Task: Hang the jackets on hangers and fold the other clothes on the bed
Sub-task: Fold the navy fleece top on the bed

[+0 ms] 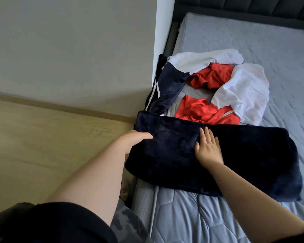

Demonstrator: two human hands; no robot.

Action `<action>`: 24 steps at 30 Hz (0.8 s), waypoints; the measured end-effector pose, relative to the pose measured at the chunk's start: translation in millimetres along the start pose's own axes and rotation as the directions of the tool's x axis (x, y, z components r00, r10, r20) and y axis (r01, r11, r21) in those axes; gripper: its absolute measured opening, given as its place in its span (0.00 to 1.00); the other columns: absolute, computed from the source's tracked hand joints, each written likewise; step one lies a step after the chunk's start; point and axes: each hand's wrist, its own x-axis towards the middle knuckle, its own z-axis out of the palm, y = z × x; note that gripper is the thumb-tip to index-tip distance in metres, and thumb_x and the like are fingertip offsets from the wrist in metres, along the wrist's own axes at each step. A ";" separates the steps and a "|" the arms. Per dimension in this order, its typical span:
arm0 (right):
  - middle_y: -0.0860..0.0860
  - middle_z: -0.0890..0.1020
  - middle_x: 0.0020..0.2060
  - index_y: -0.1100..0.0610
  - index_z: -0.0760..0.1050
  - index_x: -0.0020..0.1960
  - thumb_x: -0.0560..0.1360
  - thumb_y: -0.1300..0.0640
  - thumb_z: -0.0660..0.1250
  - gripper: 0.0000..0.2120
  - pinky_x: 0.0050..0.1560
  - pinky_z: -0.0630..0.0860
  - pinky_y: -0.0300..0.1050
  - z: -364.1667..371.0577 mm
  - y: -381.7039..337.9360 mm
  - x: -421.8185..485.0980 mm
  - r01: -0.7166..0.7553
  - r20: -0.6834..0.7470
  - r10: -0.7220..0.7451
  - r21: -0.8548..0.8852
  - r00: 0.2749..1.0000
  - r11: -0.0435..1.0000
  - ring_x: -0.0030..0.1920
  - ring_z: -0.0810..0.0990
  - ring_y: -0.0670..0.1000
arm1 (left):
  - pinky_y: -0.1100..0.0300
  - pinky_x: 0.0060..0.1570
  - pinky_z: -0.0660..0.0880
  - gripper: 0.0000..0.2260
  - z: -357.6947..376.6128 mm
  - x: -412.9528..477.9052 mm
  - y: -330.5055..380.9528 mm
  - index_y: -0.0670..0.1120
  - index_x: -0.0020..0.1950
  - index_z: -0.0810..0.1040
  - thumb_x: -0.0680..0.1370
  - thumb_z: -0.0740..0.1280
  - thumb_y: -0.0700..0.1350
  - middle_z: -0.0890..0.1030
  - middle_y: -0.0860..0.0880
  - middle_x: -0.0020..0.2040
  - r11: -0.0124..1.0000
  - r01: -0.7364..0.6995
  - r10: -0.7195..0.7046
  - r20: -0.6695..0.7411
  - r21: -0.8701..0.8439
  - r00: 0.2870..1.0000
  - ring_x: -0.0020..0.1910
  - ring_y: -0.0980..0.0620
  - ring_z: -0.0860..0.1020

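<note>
folding step right now, going by how things lie. the dark navy fleece piece is stretched in a long band across the middle of the frame, on the near edge of the bed, with its left end hanging a bit past the mattress edge. the left hand has that left end, thumb on top and fingers tucked under the fabric where i can't see them, so it looks like a pinch on the edge. the right hand lies flat on the middle of the band, fingers straight and spread, pressing it down and holding nothing. my guess is the next move is carrying the left end over toward the right, with the flat hand marking the crease, then smoothing. fleece is thick and floppy, so the edges probably need lining up by hand. above it, centre of frame, the rest waits in a heap: a white garment, a red garment and a navy striped piece at the left edge of the mattress. no hangers in view, so plenty of the job is left.
</note>
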 end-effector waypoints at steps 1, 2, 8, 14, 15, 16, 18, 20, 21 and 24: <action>0.54 0.49 0.77 0.57 0.48 0.77 0.80 0.54 0.53 0.29 0.74 0.43 0.49 -1.9 -0.6 2.6 -0.004 0.020 0.004 0.006 1.000 1.000 0.77 0.47 0.52 | 0.61 0.37 0.76 0.12 1.7 -4.7 6.2 0.42 0.52 0.80 0.72 0.71 0.46 0.83 0.47 0.44 0.998 -0.011 0.013 0.031 -0.060 0.999 0.39 0.48 0.81; 0.55 0.49 0.77 0.57 0.48 0.77 0.80 0.54 0.53 0.28 0.74 0.44 0.49 -5.0 -1.5 5.1 -0.006 0.039 0.005 0.018 0.999 1.000 0.77 0.47 0.52 | 0.61 0.33 0.77 0.07 4.3 -8.2 12.2 0.42 0.46 0.81 0.72 0.70 0.44 0.83 0.45 0.39 0.990 -0.039 0.046 0.046 -0.137 0.998 0.34 0.48 0.81; 0.55 0.49 0.77 0.57 0.49 0.77 0.81 0.56 0.52 0.26 0.73 0.44 0.50 -30.6 -15.2 5.8 -0.068 0.082 0.053 0.189 0.995 0.980 0.77 0.46 0.51 | 0.61 0.33 0.70 0.10 19.8 -39.8 35.2 0.47 0.30 0.74 0.72 0.66 0.41 0.73 0.49 0.29 0.857 -0.187 0.272 0.114 -0.480 0.955 0.29 0.51 0.73; 0.52 0.49 0.77 0.56 0.55 0.76 0.79 0.65 0.55 0.27 0.73 0.45 0.49 -60.7 -89.5 12.0 -0.081 0.108 0.013 0.666 0.994 0.741 0.76 0.49 0.50 | 0.62 0.33 0.73 0.07 -12.8 -78.4 37.9 0.49 0.35 0.74 0.70 0.69 0.49 0.73 0.48 0.32 0.693 -0.287 0.455 0.093 -0.662 0.886 0.33 0.52 0.74; 0.51 0.52 0.76 0.56 0.57 0.76 0.79 0.65 0.55 0.26 0.73 0.47 0.43 -65.9 -105.5 8.4 -0.080 0.095 0.012 0.769 0.995 0.634 0.76 0.51 0.49 | 0.62 0.32 0.72 0.08 -21.5 -83.0 36.4 0.49 0.34 0.73 0.69 0.69 0.50 0.72 0.49 0.32 0.677 -0.297 0.470 0.085 -0.674 0.878 0.32 0.52 0.73; 0.50 0.56 0.75 0.56 0.59 0.75 0.79 0.64 0.55 0.24 0.72 0.49 0.39 -67.9 -118.4 5.1 -0.088 0.097 0.010 0.854 0.995 0.512 0.75 0.54 0.48 | 0.62 0.31 0.71 0.09 -30.3 -86.6 34.9 0.50 0.33 0.71 0.68 0.69 0.50 0.71 0.49 0.31 0.666 -0.306 0.476 0.072 -0.680 0.876 0.30 0.52 0.72; 0.51 0.66 0.72 0.58 0.63 0.73 0.81 0.60 0.54 0.20 0.73 0.56 0.42 -69.8 -136.3 -3.7 -0.097 0.112 -0.022 0.934 0.993 0.344 0.72 0.63 0.48 | 0.63 0.29 0.71 0.11 -45.3 -91.6 30.8 0.50 0.30 0.70 0.68 0.69 0.51 0.70 0.50 0.29 0.651 -0.327 0.479 0.036 -0.685 0.877 0.29 0.52 0.71; 0.48 0.75 0.64 0.57 0.68 0.70 0.82 0.52 0.54 0.19 0.62 0.70 0.33 -69.1 -146.1 -13.1 -0.127 0.145 -0.038 0.946 0.989 0.299 0.65 0.73 0.46 | 0.63 0.29 0.72 0.11 -54.6 -94.0 27.5 0.50 0.30 0.71 0.67 0.70 0.51 0.72 0.51 0.28 0.656 -0.343 0.479 0.019 -0.672 0.877 0.29 0.52 0.73; 0.46 0.76 0.60 0.57 0.68 0.70 0.82 0.49 0.53 0.20 0.53 0.70 0.25 -72.2 -154.8 -20.4 -0.217 0.228 -0.017 0.944 0.974 0.247 0.61 0.75 0.44 | 0.62 0.30 0.74 0.10 -55.2 -94.2 27.0 0.50 0.30 0.73 0.67 0.70 0.52 0.74 0.50 0.29 0.675 -0.337 0.468 0.027 -0.657 0.883 0.30 0.52 0.75; 0.51 0.77 0.61 0.59 0.70 0.67 0.83 0.51 0.48 0.20 0.61 0.67 0.30 -63.1 -168.2 -39.7 -0.286 0.287 0.033 0.924 0.957 0.252 0.65 0.72 0.49 | 0.63 0.30 0.74 0.11 -44.7 -91.4 29.2 0.48 0.29 0.80 0.70 0.68 0.51 0.78 0.49 0.29 0.745 -0.284 0.370 0.019 -0.603 0.929 0.30 0.51 0.78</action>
